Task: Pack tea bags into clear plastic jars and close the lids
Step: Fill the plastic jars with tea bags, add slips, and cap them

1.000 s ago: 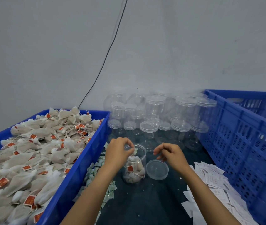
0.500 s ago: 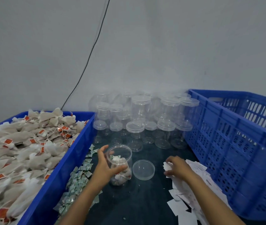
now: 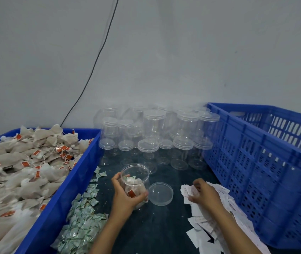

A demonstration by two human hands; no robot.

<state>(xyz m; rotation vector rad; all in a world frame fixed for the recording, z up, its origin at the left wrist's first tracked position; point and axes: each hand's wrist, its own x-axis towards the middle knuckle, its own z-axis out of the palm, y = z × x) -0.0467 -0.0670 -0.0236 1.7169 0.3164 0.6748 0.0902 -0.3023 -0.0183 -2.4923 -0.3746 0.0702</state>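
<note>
While the open jar (image 3: 135, 182) stands upright on the dark table (image 3: 164, 226) at lower centre of the frame, the left hand (image 3: 125, 196) grasps it, fingers and thumb curled round its side. Tea bags with a red tag show through its clear wall. Its lid (image 3: 161, 193) lies flat just to the right, close to the jar. Further right, the right hand (image 3: 203, 194) pinches a white paper slip (image 3: 190, 190) at the top of a loose pile of slips (image 3: 212, 228); their print is too small to read. Left of the jar a heap of small green-printed sachets (image 3: 81, 224) lies against a blue tray (image 3: 58, 213) filled with tea bags (image 3: 17, 167) bearing red tags, lettering unreadable. Behind the jar, at mid-frame, stacked lidded clear jars (image 3: 154, 138) crowd the wall. At right stands a perforated blue crate (image 3: 267, 171). A black cable (image 3: 98, 55) runs down the grey wall at upper left.
</note>
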